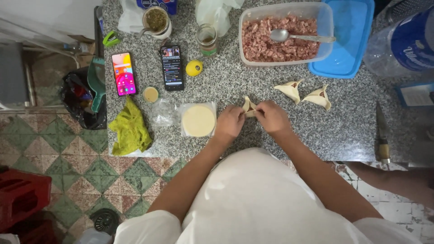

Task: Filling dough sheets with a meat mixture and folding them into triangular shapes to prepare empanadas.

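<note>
Head view: a half-folded pastry (pixel 247 106) sits on the counter (pixel 253 131), pinched between both hands. The left hand (pixel 229 123) grips its near-left edge with fingers closed tight on the dough; the right hand (pixel 271 117) does the same on the other side, fingertips narrow and pressed to the seam. A dark spot of filling shows at the open top.

The step in hand looks like sealing the folds. The next move would call for a firm, even pinch along the remaining seam without squeezing the filling out.

Just left of the pastry lies a stack of dough rounds (pixel 198 120) on plastic. Right of it and a little farther back rest two finished pastries (pixel 305 94). Beyond them stands a tub of minced meat (pixel 284 38) with a spoon (pixel 294 36) in it.
</note>
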